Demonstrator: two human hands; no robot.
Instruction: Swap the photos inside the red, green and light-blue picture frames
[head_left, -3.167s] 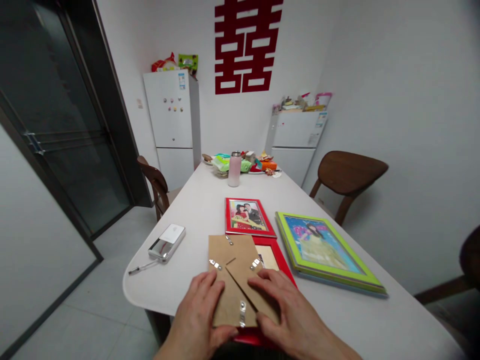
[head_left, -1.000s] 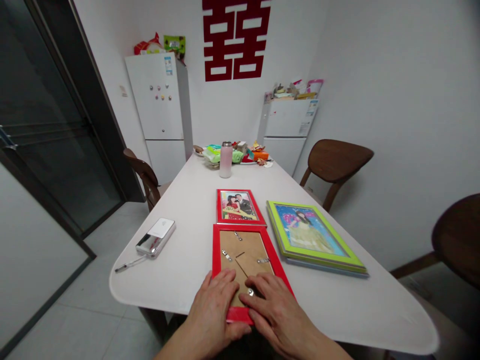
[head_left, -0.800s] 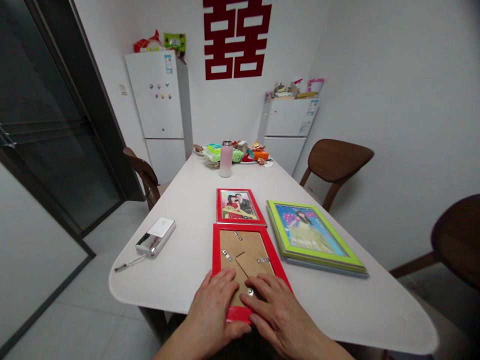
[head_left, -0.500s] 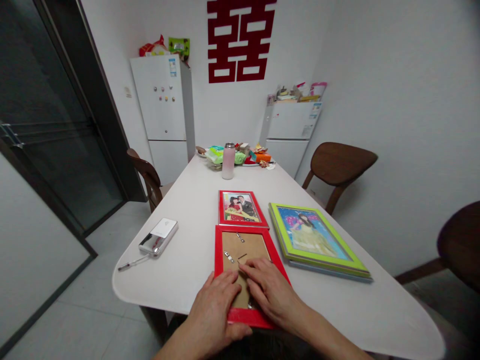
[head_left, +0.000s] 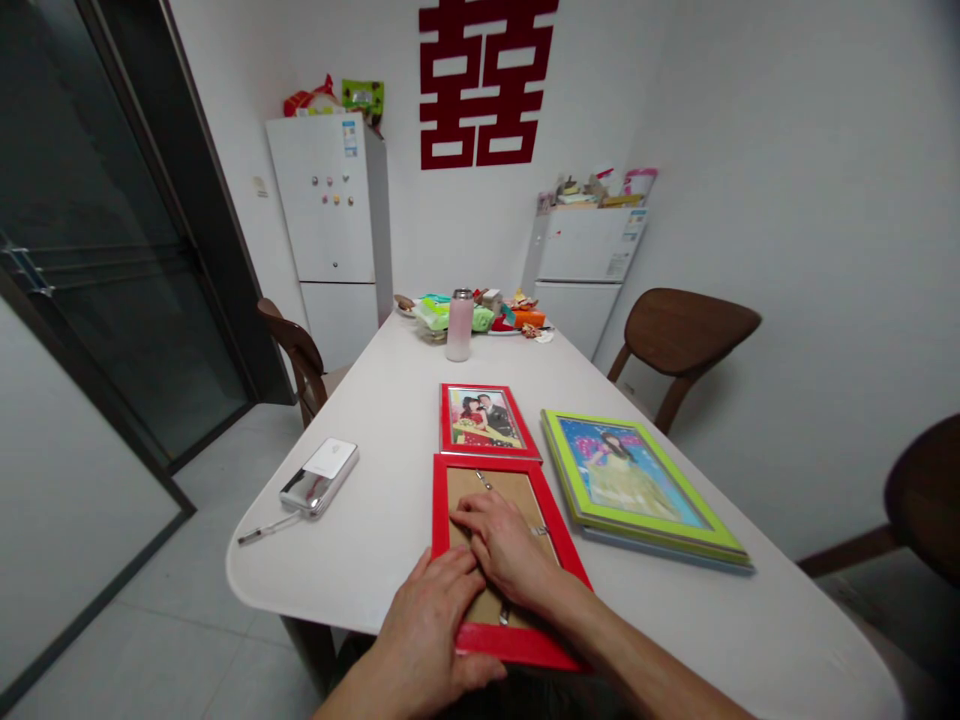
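Note:
A red picture frame (head_left: 442, 500) lies face down at the table's near edge, its brown backing board (head_left: 517, 490) upward. My left hand (head_left: 431, 620) holds its lower left corner, fingers on the backing and thumb along the bottom edge. Across the board reaches my right hand (head_left: 502, 540); its fingers are bent together, and the fingertips press at the left side, covering the metal clip there. Other metal clips show at the top (head_left: 484, 480), the right (head_left: 540, 530) and the bottom (head_left: 505, 612) of the backing. Beyond it, touching or nearly so, lies another red frame (head_left: 444, 420) with a couple's photo.
To the right is a stack of frames, a green one (head_left: 570, 480) on top. A silvery power bank (head_left: 322, 475) with a short cable lies at left. Farther back stand a pink bottle (head_left: 460, 330) and a cluster of packets (head_left: 435, 315). Wooden chairs (head_left: 686, 330) flank the table.
My right hand has moved left across the backing, uncovering the right clip and covering the left one. My left hand keeps its place on the frame's corner.

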